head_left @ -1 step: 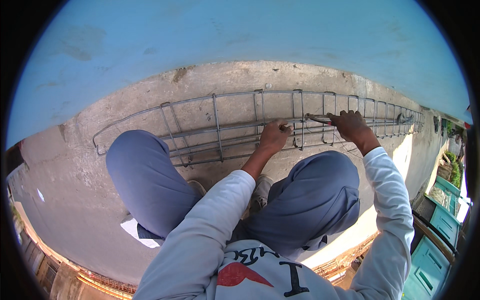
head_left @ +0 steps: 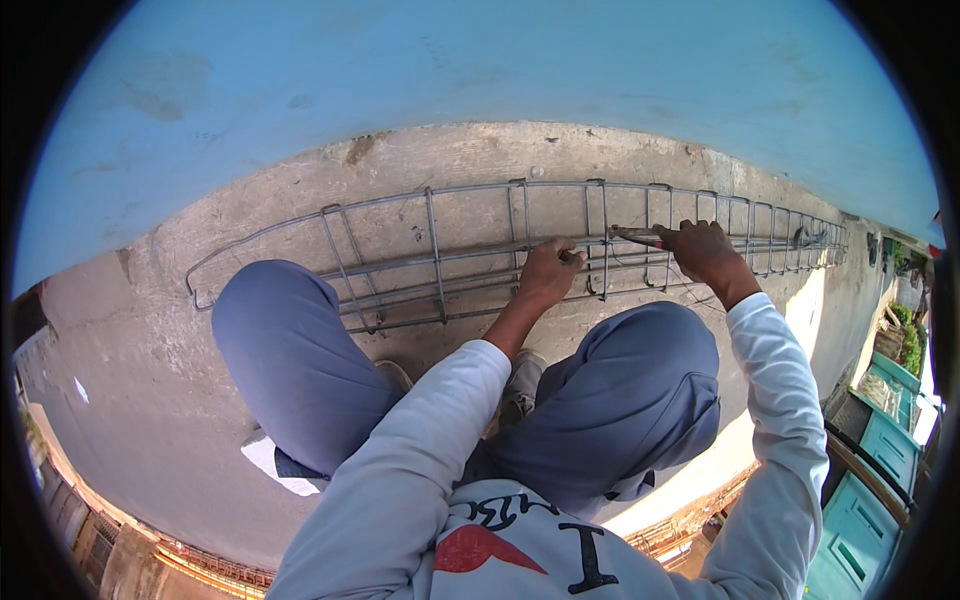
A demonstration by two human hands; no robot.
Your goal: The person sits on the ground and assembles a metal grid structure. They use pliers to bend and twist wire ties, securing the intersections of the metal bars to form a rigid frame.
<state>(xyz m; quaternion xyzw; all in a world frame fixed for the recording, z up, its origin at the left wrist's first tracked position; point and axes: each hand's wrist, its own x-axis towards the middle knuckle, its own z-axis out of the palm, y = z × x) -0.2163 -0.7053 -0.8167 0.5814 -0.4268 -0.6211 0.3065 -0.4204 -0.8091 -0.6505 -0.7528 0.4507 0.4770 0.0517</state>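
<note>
Left hand [head_left: 545, 272] on ribbed steel rebar cage [head_left: 430, 255], right hand [head_left: 705, 250] gripping slim tool [head_left: 636, 236] (metal)

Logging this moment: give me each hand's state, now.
Left hand: closed around a bar of the rebar cage.
Right hand: closed on a slim metal tool, tip at the cage.

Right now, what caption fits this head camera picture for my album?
Left hand grips a long steel rebar cage on concrete while the right hand works a tool on it.
</note>
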